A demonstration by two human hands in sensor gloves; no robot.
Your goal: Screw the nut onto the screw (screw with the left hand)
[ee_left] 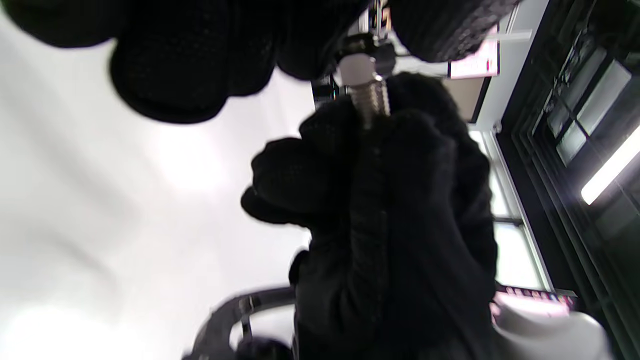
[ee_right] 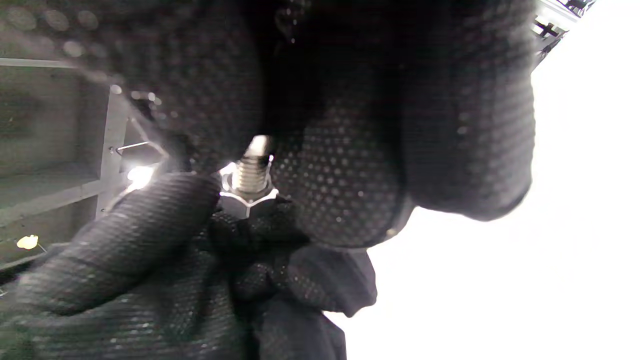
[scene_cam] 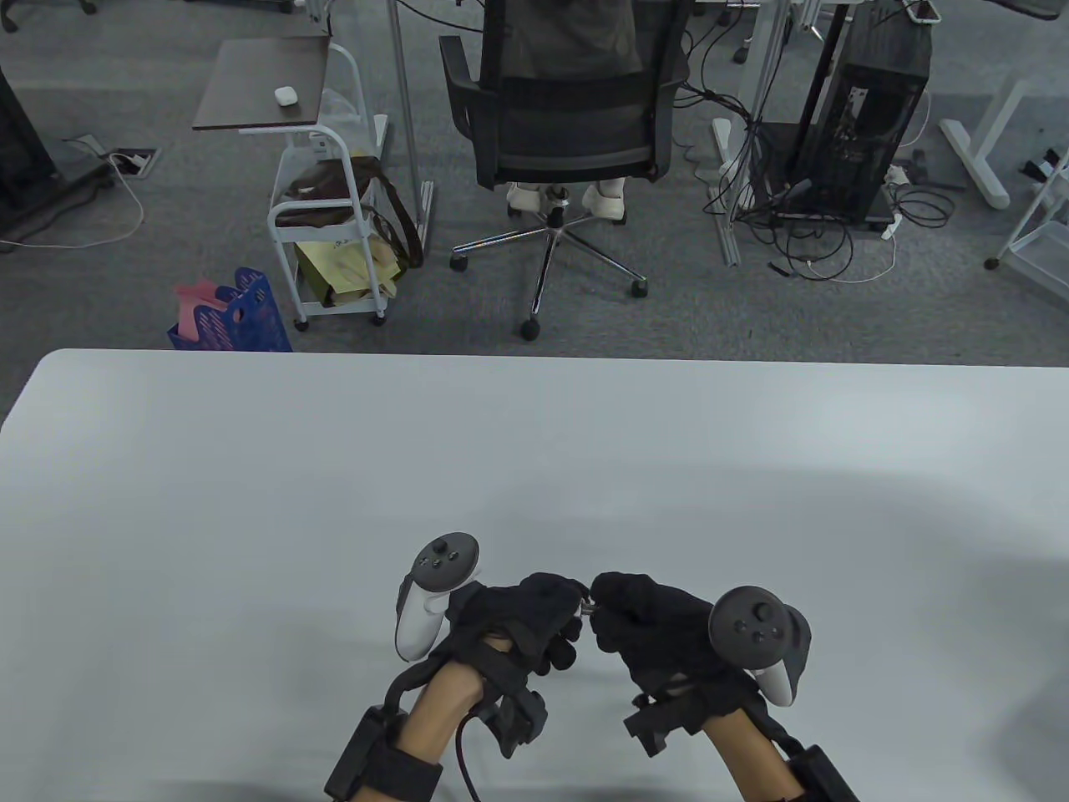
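Over the counter (scene_cam: 534, 468), near its front edge, the left hand (scene_cam: 522, 618) and right hand (scene_cam: 660, 626) meet fingertip to fingertip, both raised above the surface. The right grip clenches the screw (ee_left: 371, 100); the left grip pinches the nut (ee_right: 247, 197), already on the thread with the tip poking through. Started, I'd say — more turning left.

Two gloved hands were over the tabletop (scene_cam: 250, 468): the left hand (scene_cam: 522, 618) and the right hand (scene_cam: 660, 626), each with one tracker strapped on, so two trackers. Between them, one screw (ee_right: 250, 167) and one nut (ee_right: 247, 197), threaded on it. Beyond the tabletop there was one office chair (scene_cam: 559, 109), one white cart (scene_cam: 330, 242), one blue basket (scene_cam: 238, 322) and one computer tower (scene_cam: 860, 134).
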